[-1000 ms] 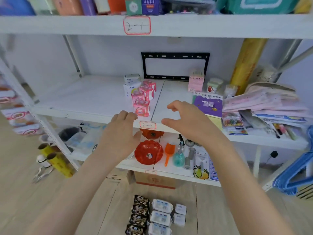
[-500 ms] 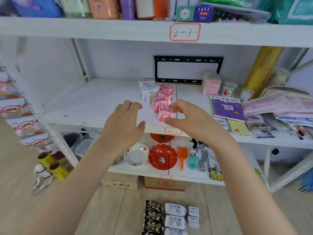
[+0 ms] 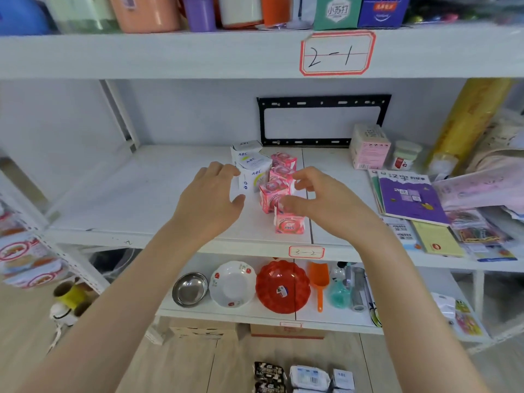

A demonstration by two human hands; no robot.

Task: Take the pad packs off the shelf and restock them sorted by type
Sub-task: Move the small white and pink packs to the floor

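Observation:
Several pink pad packs [image 3: 272, 194] stand in a row running front to back on the middle shelf [image 3: 147, 199]; the nearest pink pack [image 3: 289, 224] is close to the shelf's front edge. Two white ABC packs [image 3: 253, 171] stand just left of the row. My left hand [image 3: 209, 199] hovers with straight fingers, its fingertips next to the front white pack. My right hand [image 3: 321, 201] reaches in from the right with curved fingers, thumb tip over the nearest pink pack, gripping nothing. On the floor below lie black packs [image 3: 268, 374], white-blue packs [image 3: 309, 377] and a small ABC pack [image 3: 343, 378].
Right of the packs lie a purple book [image 3: 411, 197], a pink box [image 3: 368, 148] and a yellow roll [image 3: 467, 123]. A black bracket [image 3: 323, 120] hangs on the back wall. The lower shelf holds a steel bowl [image 3: 190, 289], a white plate [image 3: 232, 285] and a red bowl [image 3: 280, 287].
Both hands have moved forward from the shelf's front edge to either side of the packs. The view has come closer to the shelf.

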